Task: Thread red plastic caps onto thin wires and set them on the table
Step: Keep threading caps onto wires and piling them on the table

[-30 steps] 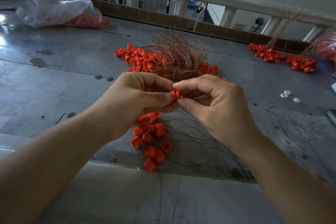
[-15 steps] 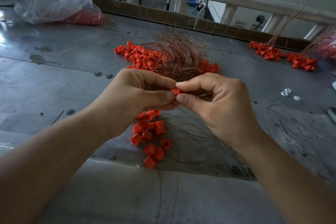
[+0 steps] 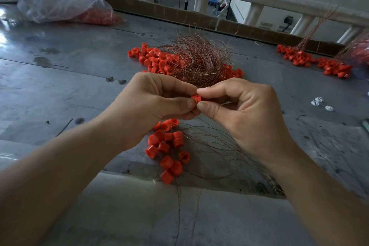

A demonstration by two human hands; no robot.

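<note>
above the grey counter (image 3: 60,86), near its front edge, left hand (image 3: 151,106) and right hand (image 3: 243,114) both pinch one red cap (image 3: 196,98) between their fingertips.

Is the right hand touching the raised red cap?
Touching. The head view shows the right hand pinching the red cap between thumb and forefinger.

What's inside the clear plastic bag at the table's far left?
Through the clear plastic bag, a red heap shows at its right end, too blurred to confirm as caps. Folds and glare hide the rest.
</note>
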